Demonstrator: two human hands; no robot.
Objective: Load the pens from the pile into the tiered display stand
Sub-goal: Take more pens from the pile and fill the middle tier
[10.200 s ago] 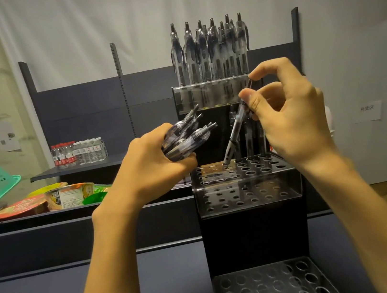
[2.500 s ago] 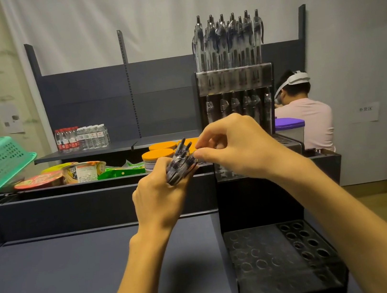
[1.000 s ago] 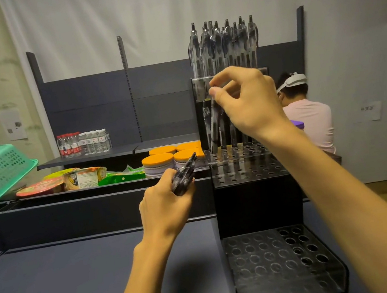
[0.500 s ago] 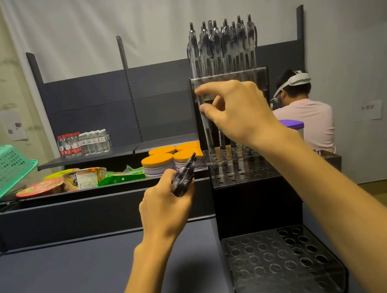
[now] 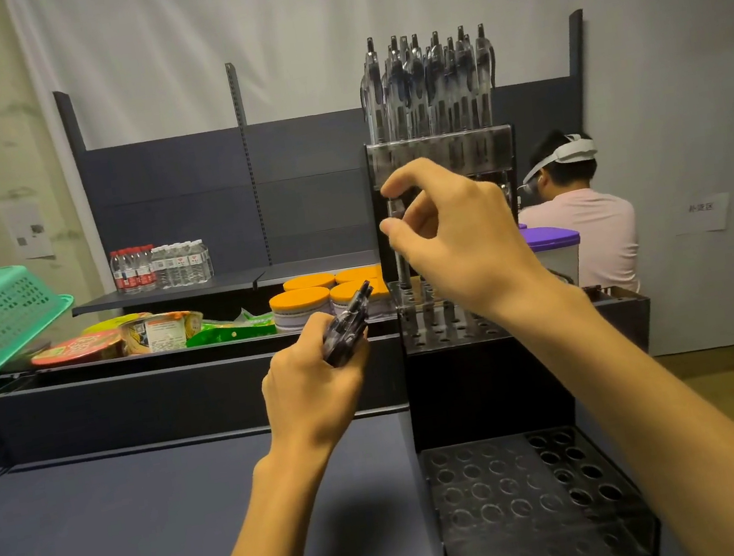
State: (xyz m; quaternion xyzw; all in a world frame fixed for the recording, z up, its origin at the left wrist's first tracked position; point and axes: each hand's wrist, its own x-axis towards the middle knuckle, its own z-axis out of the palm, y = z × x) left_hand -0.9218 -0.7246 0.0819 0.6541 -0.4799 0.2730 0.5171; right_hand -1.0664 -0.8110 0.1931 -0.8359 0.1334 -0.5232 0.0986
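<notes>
The left hand [image 5: 312, 388] is clenched round a small bundle of pens [image 5: 347, 321], their ends poking up past the knuckles. Up and to its right, the right hand [image 5: 455, 241] hovers at the middle tier of the display stand [image 5: 481, 384], thumb and forefinger spread just apart around the top of a pen [image 5: 398, 244] standing upright in a corner hole (released, or barely touching, I cannot tell which).

Dim, warm indoor light with a yellowish cast; the pale curtain [image 5: 224, 37] behind stays evenly lit without glare. A soft shadow lies on the dark surface [image 5: 111, 554] below the left hand [image 5: 315, 390] and its grip. Faint sheen shows on the clear tier fronts of the stand [image 5: 442, 157]. Wide-angle bending bows the forearms and frame edges; fine detail is slightly soft throughout
</notes>
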